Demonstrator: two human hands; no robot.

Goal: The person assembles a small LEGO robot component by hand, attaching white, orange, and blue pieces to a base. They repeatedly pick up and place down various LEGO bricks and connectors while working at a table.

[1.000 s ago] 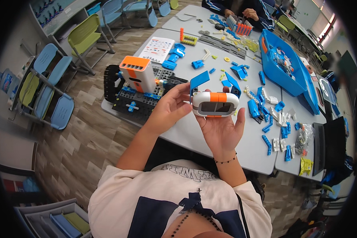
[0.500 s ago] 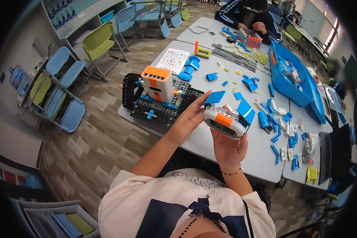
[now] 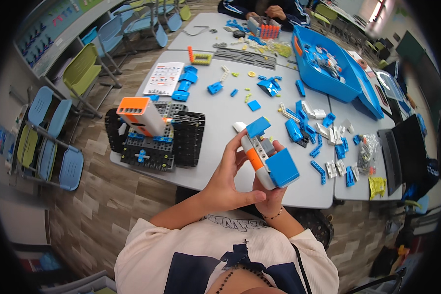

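Both hands hold a building-block assembly (image 3: 259, 154) of white, orange, grey and blue pieces above the table's near edge. My left hand (image 3: 223, 179) grips its left side; the fingers go behind the white and orange rim, and the thumb reaches across below it. My right hand (image 3: 272, 196), a beaded bracelet at the wrist, supports it from beneath and behind, so most of its fingers are hidden. To the left stands a tracked model (image 3: 149, 139) with black treads and an orange-and-white block. A small blue panel (image 3: 254, 105) lies just beyond the assembly.
Loose blue and white pieces (image 3: 318, 130) are scattered on the right of the table (image 3: 215, 132). A blue bin (image 3: 323, 73) of parts stands behind them, near a dark laptop (image 3: 399, 152). An instruction sheet (image 3: 164, 78) lies at left. Across the table, another person's hand (image 3: 275, 12) is near upright blocks.
The assembly has turned in my hands, so its blue panels now face up and right. My left hand has shifted lower around it. The view has swung right.
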